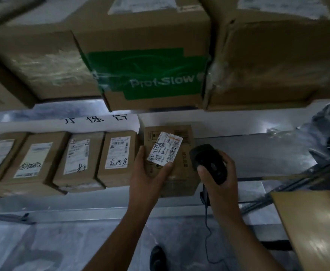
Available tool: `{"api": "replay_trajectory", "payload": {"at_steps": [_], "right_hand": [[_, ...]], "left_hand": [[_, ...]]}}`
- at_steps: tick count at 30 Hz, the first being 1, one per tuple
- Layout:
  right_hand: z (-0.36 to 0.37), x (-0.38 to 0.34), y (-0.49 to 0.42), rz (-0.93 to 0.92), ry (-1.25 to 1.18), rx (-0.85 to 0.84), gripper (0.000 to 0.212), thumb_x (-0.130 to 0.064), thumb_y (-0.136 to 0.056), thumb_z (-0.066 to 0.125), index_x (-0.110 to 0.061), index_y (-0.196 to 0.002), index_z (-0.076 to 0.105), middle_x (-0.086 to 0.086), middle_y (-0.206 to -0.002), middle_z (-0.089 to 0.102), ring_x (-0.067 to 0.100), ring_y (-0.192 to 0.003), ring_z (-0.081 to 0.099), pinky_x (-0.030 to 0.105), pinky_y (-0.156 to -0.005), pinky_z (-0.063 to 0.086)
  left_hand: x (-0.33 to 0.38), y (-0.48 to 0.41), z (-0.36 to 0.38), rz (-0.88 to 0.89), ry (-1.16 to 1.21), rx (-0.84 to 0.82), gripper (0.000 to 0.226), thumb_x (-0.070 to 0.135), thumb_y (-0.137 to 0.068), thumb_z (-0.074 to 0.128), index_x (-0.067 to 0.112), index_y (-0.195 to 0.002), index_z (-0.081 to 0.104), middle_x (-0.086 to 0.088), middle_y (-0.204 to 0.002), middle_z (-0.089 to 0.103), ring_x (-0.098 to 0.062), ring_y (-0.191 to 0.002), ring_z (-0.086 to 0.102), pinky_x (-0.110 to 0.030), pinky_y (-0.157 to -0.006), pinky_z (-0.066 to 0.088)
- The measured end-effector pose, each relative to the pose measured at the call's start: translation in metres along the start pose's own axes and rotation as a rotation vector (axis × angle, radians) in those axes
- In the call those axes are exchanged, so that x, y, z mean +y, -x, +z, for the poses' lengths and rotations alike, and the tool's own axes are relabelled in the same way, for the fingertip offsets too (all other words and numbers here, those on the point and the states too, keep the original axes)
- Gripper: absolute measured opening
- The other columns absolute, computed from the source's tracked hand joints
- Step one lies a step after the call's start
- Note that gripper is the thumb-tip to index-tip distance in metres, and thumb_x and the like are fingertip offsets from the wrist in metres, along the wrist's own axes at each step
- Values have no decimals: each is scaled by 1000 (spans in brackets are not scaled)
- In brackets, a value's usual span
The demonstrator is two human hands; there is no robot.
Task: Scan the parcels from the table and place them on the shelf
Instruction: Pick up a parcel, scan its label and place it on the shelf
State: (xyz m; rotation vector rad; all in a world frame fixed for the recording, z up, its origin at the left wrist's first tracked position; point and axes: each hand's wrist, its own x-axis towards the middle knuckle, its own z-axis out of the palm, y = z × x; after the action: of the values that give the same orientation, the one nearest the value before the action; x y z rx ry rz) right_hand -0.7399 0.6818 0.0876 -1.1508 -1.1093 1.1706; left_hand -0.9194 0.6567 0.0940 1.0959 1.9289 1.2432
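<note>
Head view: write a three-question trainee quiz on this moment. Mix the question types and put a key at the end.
1. True or false: the right hand grips a black barcode scanner.
2. Multiple choice: the printed band on the big cardboard box overhead is A) red, B) green, C) blue.
3. Fill in: the left hand holds a parcel at the ___ end of the row of labelled parcels.

Key: 1 true; 2 B; 3 right.
</note>
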Motion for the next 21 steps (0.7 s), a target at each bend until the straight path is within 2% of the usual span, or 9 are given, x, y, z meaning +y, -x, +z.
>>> {"api": "replay_trajectory", "payload": {"at_steps": [3, 6, 10, 12, 14, 15, 18, 21], "right_hand": [[15, 2, -9, 8, 57, 7, 60, -37, -82, 87, -39, -132, 54, -14, -128, 64, -6, -112, 64, 15, -88, 55], [31, 4, -15, 23, 83, 42, 60, -36, -78, 80, -37, -132, 54, -12, -129, 63, -9, -110, 64, 13, -87, 54], [46, 9, -15, 48, 76, 81, 57, -29, -83, 78, -35, -134, 54, -10, -129, 63, -9, -107, 65, 13, -84, 55], [52, 12, -16, 53, 77, 81, 55, -23, -87, 78, -31, -136, 54, -9, -129, 63, -9, -107, 65, 13, -83, 54], [58, 12, -17, 51, 94, 55, 59, -29, -83, 78, -29, -138, 55, -8, -130, 64, -5, -110, 65, 15, -85, 55], [60, 12, -18, 53, 103, 42, 62, -33, -81, 79, -29, -138, 55, -8, -129, 65, -3, -112, 66, 16, -87, 55], [58, 14, -26, 69, 103, 31, 57, -35, -82, 83, -37, -133, 57, -10, -128, 67, 3, -114, 67, 23, -91, 57], [47, 17, -27, 96, 101, 42, 52, -34, -83, 82, -42, -128, 58, -10, -126, 67, 8, -115, 67, 29, -93, 59]], "left_hand": [[-7, -22, -5, -2, -19, -17, 99, 51, -83, 80, 26, -162, 27, 7, -162, 41, -9, -145, 41, -39, -117, 43], [-20, -40, -6, 23, -75, -27, 91, 56, -85, 77, 25, -158, 32, 4, -154, 49, -14, -138, 49, -46, -110, 50], [-26, -54, -13, 114, -125, -50, 76, 52, -91, 72, 31, -155, 36, 7, -149, 51, -13, -132, 53, -35, -100, 52], [-27, -58, -15, 217, -214, -35, 66, 45, -97, 66, 33, -155, 38, 4, -157, 44, -19, -139, 46, -39, -107, 47], [-27, -58, -16, 286, -345, 1, 56, 43, -103, 56, 25, -154, 43, -3, -163, 39, -30, -145, 34, -52, -118, 36], [-26, -58, -15, 335, -417, 18, 54, 48, -103, 52, 21, -150, 49, -5, -161, 42, -33, -145, 31, -56, -118, 34], [-24, -55, -14, 399, -553, -10, 68, 69, -96, 40, 24, -145, 55, -1, -158, 47, -33, -151, 26, -59, -120, 25], [-25, -59, -15, 400, -601, -29, 79, 76, -92, 35, 25, -150, 51, -1, -161, 43, -33, -154, 24, -60, -125, 17]]}}
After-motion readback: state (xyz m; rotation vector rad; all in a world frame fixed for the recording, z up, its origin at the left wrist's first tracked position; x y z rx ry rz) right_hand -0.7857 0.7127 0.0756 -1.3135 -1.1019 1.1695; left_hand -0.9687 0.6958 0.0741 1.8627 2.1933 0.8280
